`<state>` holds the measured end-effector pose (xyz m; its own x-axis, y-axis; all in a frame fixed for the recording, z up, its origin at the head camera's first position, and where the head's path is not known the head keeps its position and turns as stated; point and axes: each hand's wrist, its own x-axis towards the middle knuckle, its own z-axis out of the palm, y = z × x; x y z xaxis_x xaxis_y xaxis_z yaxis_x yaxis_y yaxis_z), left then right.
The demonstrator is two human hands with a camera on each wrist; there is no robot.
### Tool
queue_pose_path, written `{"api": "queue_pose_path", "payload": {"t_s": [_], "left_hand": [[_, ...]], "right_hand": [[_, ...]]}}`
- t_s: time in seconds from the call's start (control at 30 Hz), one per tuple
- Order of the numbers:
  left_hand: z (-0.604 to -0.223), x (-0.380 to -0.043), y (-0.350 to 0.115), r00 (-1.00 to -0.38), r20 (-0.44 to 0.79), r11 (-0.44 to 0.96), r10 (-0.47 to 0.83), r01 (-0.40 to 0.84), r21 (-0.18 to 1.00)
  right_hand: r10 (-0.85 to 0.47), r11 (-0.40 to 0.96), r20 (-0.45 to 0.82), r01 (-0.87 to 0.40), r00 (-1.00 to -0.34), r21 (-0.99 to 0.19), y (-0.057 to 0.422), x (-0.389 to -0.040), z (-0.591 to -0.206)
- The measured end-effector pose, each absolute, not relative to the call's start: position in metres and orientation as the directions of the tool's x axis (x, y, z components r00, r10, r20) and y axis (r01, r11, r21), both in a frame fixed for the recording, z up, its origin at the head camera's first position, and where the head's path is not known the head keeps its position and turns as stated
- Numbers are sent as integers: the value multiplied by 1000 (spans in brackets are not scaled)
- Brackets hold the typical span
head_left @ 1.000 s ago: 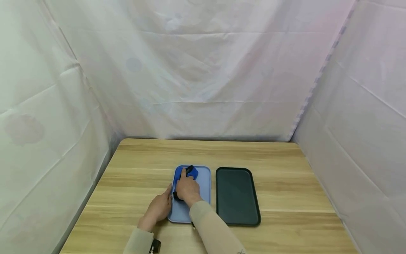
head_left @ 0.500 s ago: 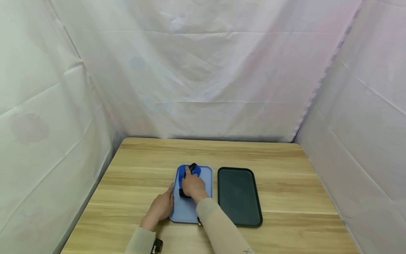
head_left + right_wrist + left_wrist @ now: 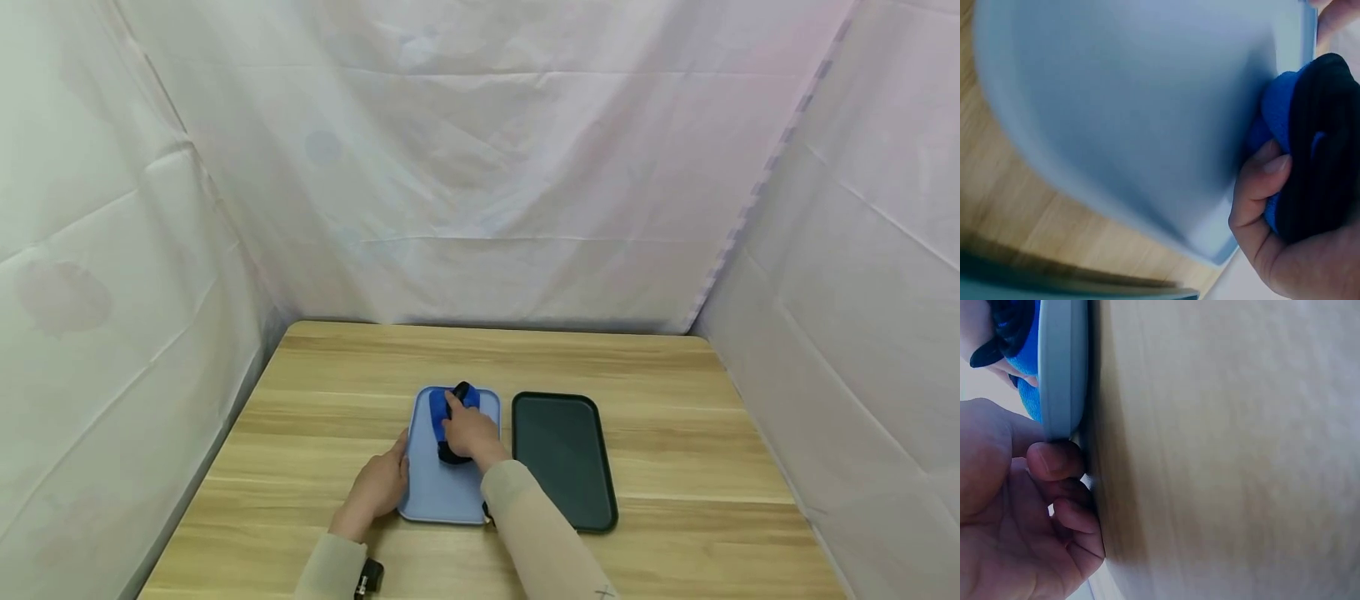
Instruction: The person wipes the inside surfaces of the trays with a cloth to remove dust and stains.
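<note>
A light blue tray point(image 3: 442, 500) lies on the wooden table. My left hand point(image 3: 381, 483) holds its left edge; in the left wrist view, the curled fingers point(image 3: 1057, 461) touch the tray's rim point(image 3: 1063, 369). On the tray's far part, my right hand point(image 3: 471, 432) grips a blue cloth point(image 3: 438, 412) with black trim, its index finger stretched along the top. Up close in the right wrist view, the bunched cloth point(image 3: 1280, 106) is fuzzy, and its black part point(image 3: 1322, 144) lies inside the hand. The palm hides some of the cloth.
A dark green tray point(image 3: 562, 454) lies just right of the light blue one, partly under the right sleeve point(image 3: 543, 525). White sheets point(image 3: 487, 167) hang behind the wooden table point(image 3: 690, 450) and at both sides. A small black object point(image 3: 369, 575) sits by the left sleeve.
My right hand has slid the blue cloth rightward across the light blue tray, from its left side toward the right. The left hand stays at the tray's left edge.
</note>
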<state>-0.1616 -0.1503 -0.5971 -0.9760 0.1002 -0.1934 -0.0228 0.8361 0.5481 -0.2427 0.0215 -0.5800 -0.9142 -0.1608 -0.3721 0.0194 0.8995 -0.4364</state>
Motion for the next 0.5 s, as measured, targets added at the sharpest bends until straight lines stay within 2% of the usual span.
{"api": "queue_pose_path", "payload": {"t_s": [0.3, 0.5], "left_hand": [[-598, -161, -152, -980, -176, 840, 96, -15, 542], [-601, -162, -152, -979, -181, 838, 92, -23, 545]], "right_hand": [[-225, 894, -417, -17, -881, -448, 40, -245, -572], [-233, 885, -410, -18, -882, -465, 49, -245, -574]]}}
